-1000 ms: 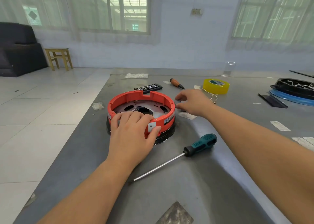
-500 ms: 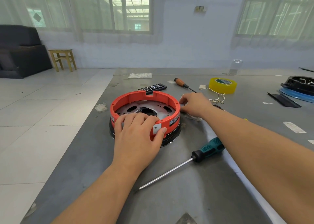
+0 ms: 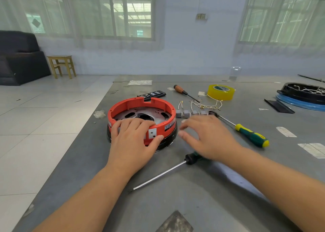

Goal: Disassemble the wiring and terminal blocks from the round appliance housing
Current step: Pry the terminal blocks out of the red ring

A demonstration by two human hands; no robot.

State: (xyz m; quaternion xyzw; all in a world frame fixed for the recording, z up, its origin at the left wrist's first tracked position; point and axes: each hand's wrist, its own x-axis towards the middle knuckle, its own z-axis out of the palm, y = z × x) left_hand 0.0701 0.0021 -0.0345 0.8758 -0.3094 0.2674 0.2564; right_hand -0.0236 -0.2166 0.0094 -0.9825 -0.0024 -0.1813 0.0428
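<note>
Screwdriver (image 3: 175, 169) lies low centre on the counter (image 3: 202, 196), shaft toward the lower left. Left hand (image 3: 133, 140) grips the orange housing (image 3: 140, 115) at its near rim, mid-frame; keep that firm. Right hand (image 3: 209, 136), blurred, hangs spread, holding nothing. Terminal blocks (image 3: 191, 113) and wiring (image 3: 204, 106) lie beyond, just right of the housing.

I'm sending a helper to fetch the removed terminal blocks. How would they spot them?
Find the round orange housing on the grey table. Just right of its rim lies a short row of small grey terminal blocks with thin white wires trailing toward the yellow tape roll. Unlike the screwdrivers nearby, they are boxy and wired.
</note>
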